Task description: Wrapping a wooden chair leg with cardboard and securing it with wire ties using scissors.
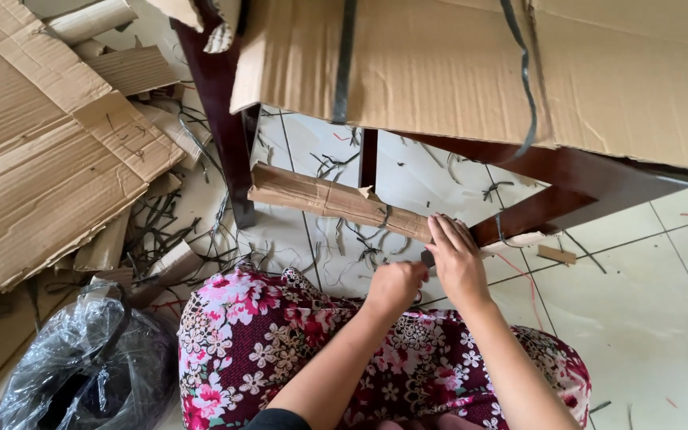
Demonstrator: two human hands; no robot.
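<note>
The long, flat strip of brown corrugated cardboard (336, 199) is lying across the middle of the view, running from about ten o'clock down to four o'clock, its far end free and its near end under the person's hands, just in front of the dark red-brown wooden leg frame (535, 213). The right hand (457, 259) is lying flat on the strip's near end, fingers stretched out and together, pressing rather than gripping. The left hand (396, 287) is curling into a loose fist at seven o'clock of the right one; something small and dark is showing between the two hands, but I cannot tell what it is or whether the left hand is holding it. To do this step well, I judge the right hand should be keeping the strip pinned and steady while the left is working close to the pressed spot, with fingertips clear of any edge. The strip's near end is hidden under the palms, the large cardboard sheet (479, 72) with its dark plastic straps (345, 60) is covering the top of the frame, and the crumpled clear plastic bag (81, 366) at seven o'clock is hiding its dark contents.
</note>
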